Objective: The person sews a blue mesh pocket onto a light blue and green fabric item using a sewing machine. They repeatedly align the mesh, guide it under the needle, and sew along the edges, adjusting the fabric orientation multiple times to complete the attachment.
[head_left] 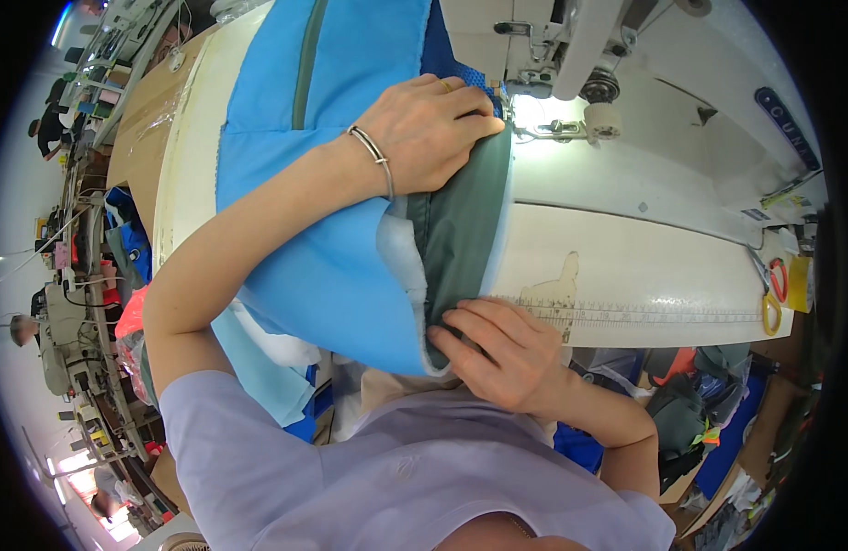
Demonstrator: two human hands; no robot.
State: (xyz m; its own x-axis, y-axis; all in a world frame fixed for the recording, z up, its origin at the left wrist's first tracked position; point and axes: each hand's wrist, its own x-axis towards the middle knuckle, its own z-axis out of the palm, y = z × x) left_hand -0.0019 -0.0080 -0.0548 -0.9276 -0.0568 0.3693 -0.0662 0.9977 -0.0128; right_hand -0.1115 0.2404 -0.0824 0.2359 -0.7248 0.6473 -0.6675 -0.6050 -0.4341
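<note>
The blue cloth (pixel 327 294) looks smooth and matt

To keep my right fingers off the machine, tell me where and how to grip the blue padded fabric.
Probably pinch the blue padded fabric at the near end of its right edge, coming from the right: that edge lies open, showing white padding beside grey-green fabric. The right hand rests there, away from the machine head.
</note>
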